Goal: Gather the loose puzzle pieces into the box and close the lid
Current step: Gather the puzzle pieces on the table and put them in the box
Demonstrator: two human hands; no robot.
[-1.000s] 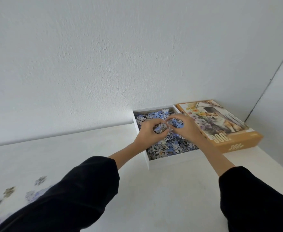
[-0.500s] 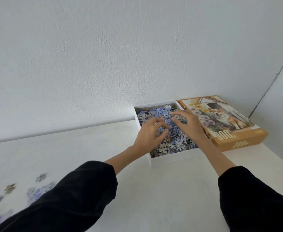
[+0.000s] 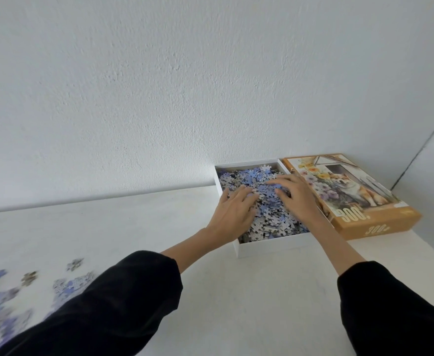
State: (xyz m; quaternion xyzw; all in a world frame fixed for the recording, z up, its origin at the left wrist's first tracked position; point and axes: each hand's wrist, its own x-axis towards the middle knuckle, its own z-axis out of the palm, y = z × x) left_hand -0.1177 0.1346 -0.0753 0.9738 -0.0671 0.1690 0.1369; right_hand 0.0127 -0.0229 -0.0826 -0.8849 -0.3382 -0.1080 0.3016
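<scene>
Big white wall (image 3: 159, 86) fills the whole upper half of the frame, and a white table (image 3: 262, 291) takes up the lower half. Right of centre, pushed against the wall, sits the open white box (image 3: 272, 246), heaped with blue and grey pieces (image 3: 272, 219). Touching its right side is the orange lid (image 3: 364, 222) with the dog picture, lying face up and not on the box yet.

Both arms in black sleeves (image 3: 123, 299) reach into the box. The left hand (image 3: 232, 214) is spread flat, palm down on the pile near the left wall, gripping nothing as far as I can see. The right hand (image 3: 296, 195) is the same deal, fingers splayed and pressing on the heap toward the right side, nothing pinched.

So I'd say the step is flattening the heap. Tip: push gently outward to the corners so nothing rides above the rim, otherwise the lid won't seat. Go light, since those pieces flip out easily near the low front wall.

Not done gathering, though. There's a blurry scatter of loose pieces (image 3: 2, 299) at the lower left of the frame, well apart from the box, plus a few strays (image 3: 74, 264) just above them.
</scene>
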